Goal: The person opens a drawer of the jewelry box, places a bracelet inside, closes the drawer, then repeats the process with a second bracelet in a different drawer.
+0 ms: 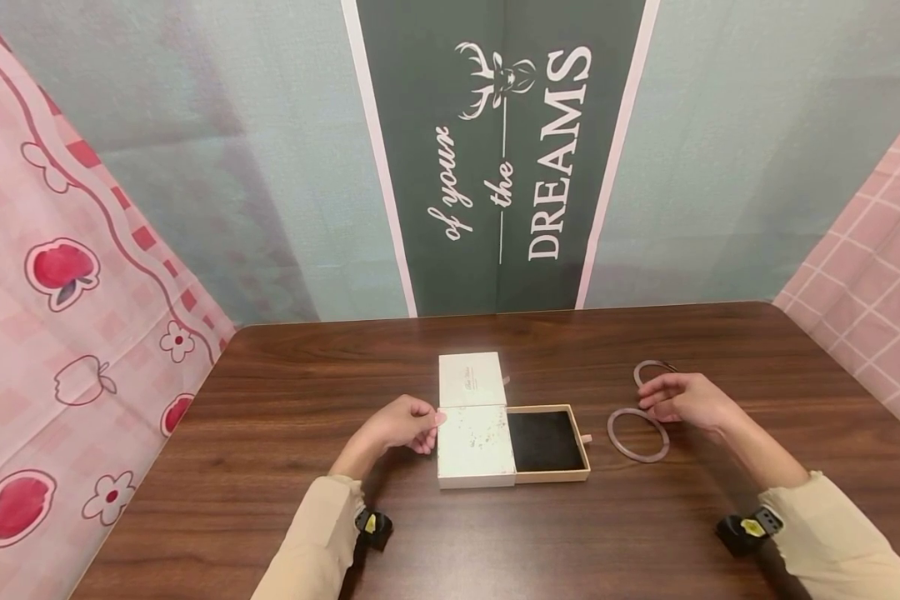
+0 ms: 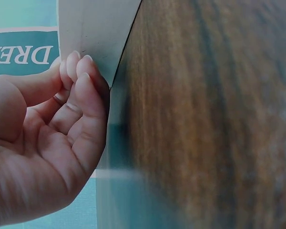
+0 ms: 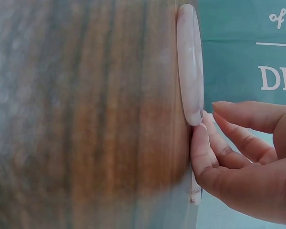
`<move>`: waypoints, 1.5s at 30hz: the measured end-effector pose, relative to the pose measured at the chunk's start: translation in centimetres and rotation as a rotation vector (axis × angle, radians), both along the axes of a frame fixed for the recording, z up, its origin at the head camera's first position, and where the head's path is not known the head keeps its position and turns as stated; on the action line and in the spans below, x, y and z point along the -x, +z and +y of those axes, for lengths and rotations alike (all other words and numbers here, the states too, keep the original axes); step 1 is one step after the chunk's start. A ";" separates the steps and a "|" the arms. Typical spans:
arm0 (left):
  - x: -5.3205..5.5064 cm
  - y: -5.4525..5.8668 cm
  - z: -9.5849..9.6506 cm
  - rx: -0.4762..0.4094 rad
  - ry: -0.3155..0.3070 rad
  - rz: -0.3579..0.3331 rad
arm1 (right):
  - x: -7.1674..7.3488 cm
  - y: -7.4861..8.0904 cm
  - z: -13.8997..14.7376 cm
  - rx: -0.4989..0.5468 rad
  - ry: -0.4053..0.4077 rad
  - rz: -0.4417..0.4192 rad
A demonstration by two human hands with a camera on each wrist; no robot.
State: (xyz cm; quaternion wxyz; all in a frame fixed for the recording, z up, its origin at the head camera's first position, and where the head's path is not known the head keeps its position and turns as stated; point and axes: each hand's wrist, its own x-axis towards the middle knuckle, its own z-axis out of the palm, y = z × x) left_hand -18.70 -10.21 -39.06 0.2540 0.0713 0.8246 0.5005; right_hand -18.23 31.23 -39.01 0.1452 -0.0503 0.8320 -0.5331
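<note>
In the head view, my left hand point(image 1: 405, 423) is at the left edge of a white box point(image 1: 474, 442). Its fingers are curled, and the fingertips hold the box's side near a corner. From the box's right side a drawer point(image 1: 587, 467) with a black lining point(image 1: 546, 442) is pulled out. At the right, my right hand point(image 1: 686, 402) hovers low over two pale pinkish bangles. One fingertip meets the end of the near bangle point(image 3: 190, 67) in the right wrist view, while another fingertip stands apart from it. Partly behind the hand lies the far bangle point(image 1: 639, 372).
Behind the open box lies a second white box point(image 1: 471, 377) with small printed lettering and a ribbon tab. Everything rests on a dark brown wooden table point(image 1: 330, 358). Printed cloths hang behind and at both sides, including a green panel point(image 1: 487, 275) with white words.
</note>
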 end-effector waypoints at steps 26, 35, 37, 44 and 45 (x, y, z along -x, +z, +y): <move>0.1 -0.2 -0.1 0.004 -0.015 0.008 | -0.3 0.0 -0.4 -0.081 -0.028 -0.022; 0.1 -0.2 -0.1 -0.003 -0.015 0.002 | -0.4 0.1 -0.6 -0.130 -0.049 -0.011; 0.1 -0.2 -0.1 -0.002 -0.015 0.002 | -0.4 0.1 -0.6 -0.150 -0.051 -0.010; 0.2 -0.1 -0.1 -0.004 -0.008 -0.009 | -0.5 0.3 -0.7 -0.191 -0.042 0.003; 0.2 -0.1 -0.1 -0.004 -0.008 -0.010 | -0.5 0.3 -0.7 -0.194 -0.041 0.005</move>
